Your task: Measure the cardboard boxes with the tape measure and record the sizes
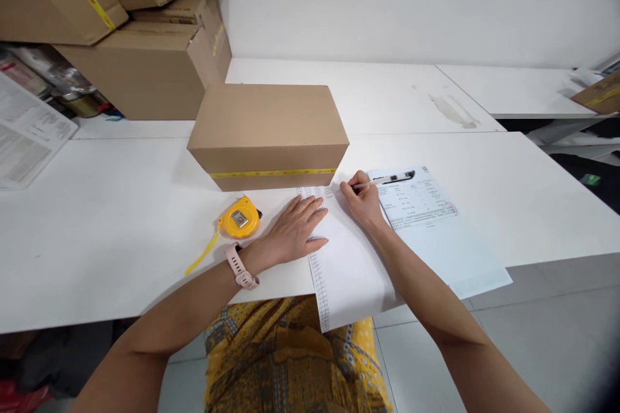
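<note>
My left hand (293,229) lies flat and open on a white printed sheet (346,258), holding it down on the white table (97,232). My right hand (362,201) is closed on a white and black pen (385,181) whose tip touches the top of that sheet. A closed cardboard box (268,132) with yellow tape stands just behind both hands. A yellow tape measure (239,219) with some blade pulled out lies left of my left hand. A second printed sheet (426,206) lies under and to the right of my right hand.
Stacked cardboard boxes (145,31) fill the back left corner. Printed papers (24,135) lie at the far left. Another white table (513,86) stands at the back right with a small box (600,93) on it. Both sheets hang over the near table edge.
</note>
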